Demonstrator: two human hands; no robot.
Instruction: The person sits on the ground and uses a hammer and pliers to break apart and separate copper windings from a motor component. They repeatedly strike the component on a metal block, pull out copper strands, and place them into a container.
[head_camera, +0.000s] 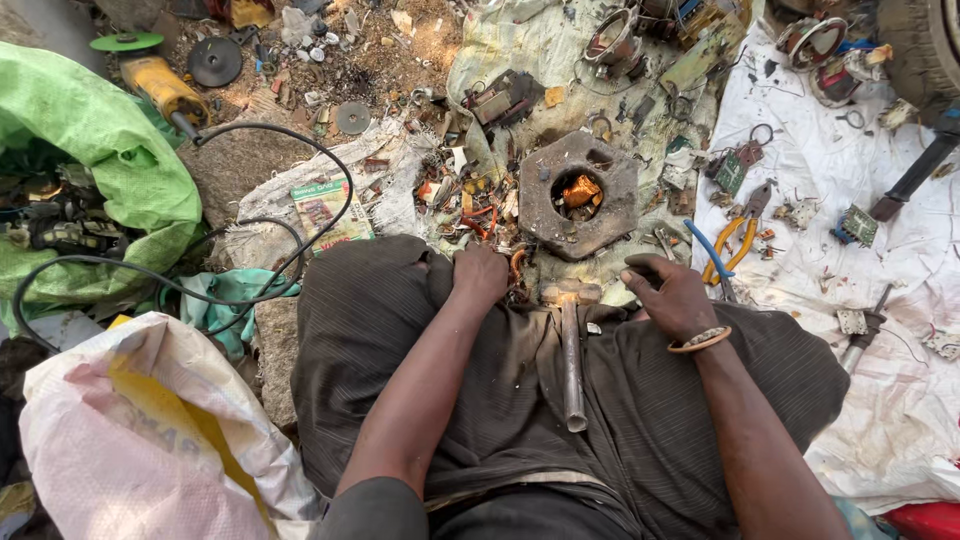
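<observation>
Two hands (480, 275) (672, 295) beside hammer (571, 350), metal block (578, 195)

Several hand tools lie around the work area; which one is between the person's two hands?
The hammer, lying on the lap with its head away from the person. The yellow-handled pliers lie out on the white sheet.

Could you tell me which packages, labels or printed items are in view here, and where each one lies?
Printed packet: flat, rectangular, green with red and yellow, on the ground left of the scrap pile.
Woven sack: bottom left, white with a yellow and pink print.
Green bag: far left, plain, crumpled.
No signs or screens.
</observation>
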